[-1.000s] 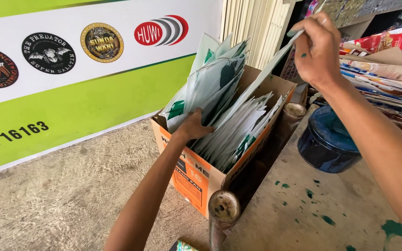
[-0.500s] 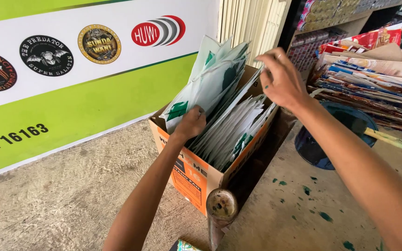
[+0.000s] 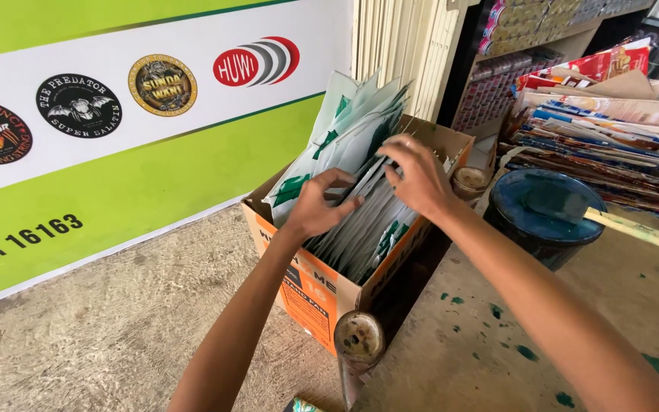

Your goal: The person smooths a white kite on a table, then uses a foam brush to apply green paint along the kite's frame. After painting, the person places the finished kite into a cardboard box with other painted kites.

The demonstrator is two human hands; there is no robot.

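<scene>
Reaching into the cardboard box (image 3: 322,294), both hands work among the white-and-green packets (image 3: 360,164) that stand packed on edge inside it. The left hand (image 3: 316,207) sits on the side of the stack nearer the box's front corner, fingers curled over the packet tops and holding a bundle back toward the green banner wall (image 3: 116,191). The right hand (image 3: 419,177) comes in from the worktop (image 3: 497,343) side, fingers spread narrowly and pressed into the gap, touching packet edges; whether it pinches one I cannot tell. The packets' long axis runs upward out of the box, leaning away toward the wall. Just beside the box, on the worktop side, stand a dark blue pot (image 3: 539,217) with a pale stick (image 3: 638,231) across it and a small cup (image 3: 359,337) at the box's near corner.
</scene>
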